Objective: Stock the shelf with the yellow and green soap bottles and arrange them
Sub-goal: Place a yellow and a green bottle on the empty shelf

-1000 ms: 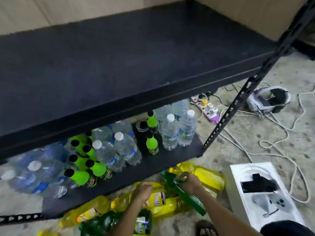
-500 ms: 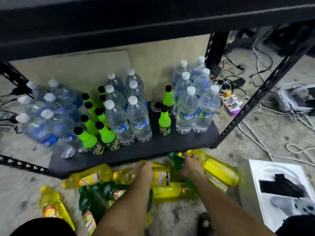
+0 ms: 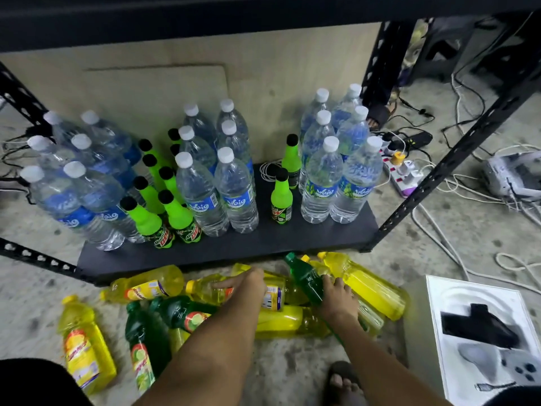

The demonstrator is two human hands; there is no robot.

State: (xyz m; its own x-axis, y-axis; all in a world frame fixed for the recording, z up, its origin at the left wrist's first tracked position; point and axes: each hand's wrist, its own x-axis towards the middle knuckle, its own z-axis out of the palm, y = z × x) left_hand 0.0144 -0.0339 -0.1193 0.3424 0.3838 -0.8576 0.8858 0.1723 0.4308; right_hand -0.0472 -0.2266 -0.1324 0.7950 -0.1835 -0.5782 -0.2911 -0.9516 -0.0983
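Note:
Several yellow soap bottles (image 3: 373, 288) and green soap bottles (image 3: 143, 344) lie in a heap on the floor in front of the black bottom shelf (image 3: 222, 250). My right hand (image 3: 336, 297) is shut on a dark green soap bottle (image 3: 304, 276), whose cap points up toward the shelf edge. My left hand (image 3: 250, 284) rests over a yellow soap bottle (image 3: 210, 290) in the heap with fingers curled on it. No soap bottles stand on the shelf.
Water bottles (image 3: 234, 186) and bright green soda bottles (image 3: 281, 197) crowd the shelf, leaving a bare front strip. A power strip (image 3: 402, 171) and cables lie right of the shelf post (image 3: 433, 174). A white box (image 3: 480, 338) sits at lower right, my sandalled foot (image 3: 341, 379) below.
The view dropped from the upper shelf board to the bottom shelf. Both hands stay in the heap; the right hand keeps the green soap bottle, now more upright.

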